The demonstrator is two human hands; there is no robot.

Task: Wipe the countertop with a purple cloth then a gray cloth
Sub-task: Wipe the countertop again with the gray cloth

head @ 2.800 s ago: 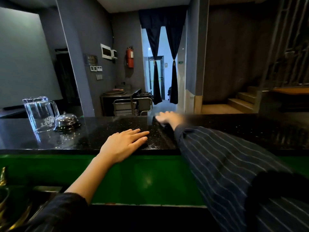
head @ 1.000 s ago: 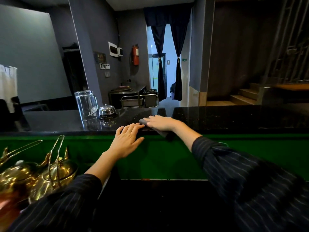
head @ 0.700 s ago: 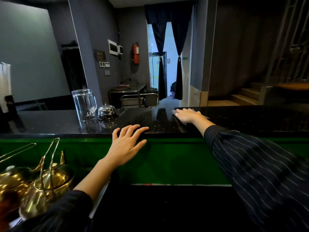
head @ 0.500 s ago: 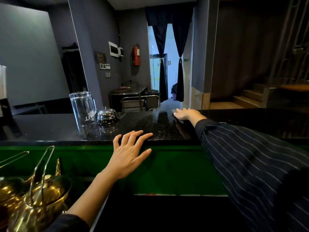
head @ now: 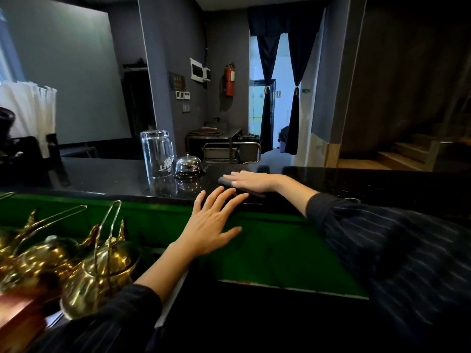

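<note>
Seemed like the gray pass: right hand (head: 251, 180) was flat on the cloth (head: 224, 181) just right of the bell (head: 188, 165), left hand (head: 214, 222) spread on the counter (head: 114, 177) edge, so next needed a steady sweep across.

On the countertop (head: 102, 177), the glass (head: 156, 154) stands left of the bell (head: 188, 166) (just beside), the cloth (head: 225, 180) further right.

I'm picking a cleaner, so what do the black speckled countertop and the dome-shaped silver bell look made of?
Black speckled countertop: likely polished granite or similar stone; glossy, flecked, reflects the bell. Dome-shaped silver bell: apparently chromed metal; mirror-bright highlights.
</note>
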